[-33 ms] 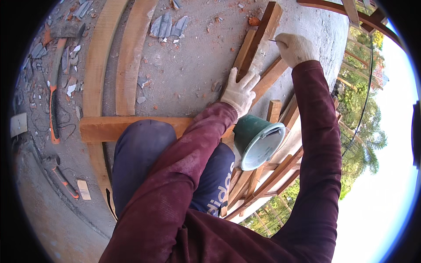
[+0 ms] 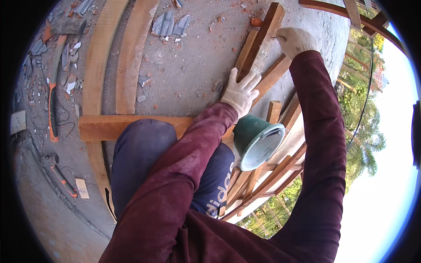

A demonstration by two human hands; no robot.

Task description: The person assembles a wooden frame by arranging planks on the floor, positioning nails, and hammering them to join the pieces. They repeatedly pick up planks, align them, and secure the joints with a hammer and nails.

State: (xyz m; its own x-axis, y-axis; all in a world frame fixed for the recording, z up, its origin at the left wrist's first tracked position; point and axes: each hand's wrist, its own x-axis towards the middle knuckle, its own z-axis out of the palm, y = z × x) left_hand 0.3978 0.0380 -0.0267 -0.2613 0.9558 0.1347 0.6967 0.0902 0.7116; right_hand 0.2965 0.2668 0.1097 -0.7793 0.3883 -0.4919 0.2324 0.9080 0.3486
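My left hand [image 2: 239, 94], in a whitish work glove, rests on the near end of a wooden beam [image 2: 268, 24], thumb and fingers spread apart. My right hand [image 2: 298, 43], gloved too, is closed at the beam's far right side. From its fingertips pokes a thin dark stick-like piece [image 2: 274, 38], too small to name surely, against the beam's pale, dusty face. A thinner strip of wood [image 2: 245, 51] lies along the beam's left side. Just below my left hand, a green bucket [image 2: 256, 142] lies tilted with its mouth toward me.
Long planks [image 2: 97, 57] run along the dusty concrete floor at left; a crosswise timber [image 2: 101, 128] lies by my knees. A large hammer [image 2: 55, 83] with an orange-black handle and a smaller hammer [image 2: 59, 175] lie farther left among broken shards [image 2: 169, 24]. A wooden frame [image 2: 267, 184] stands at right.
My right hand has shifted very slightly up, and less of the thin piece shows past its fingers. My left hand stays on the beam.
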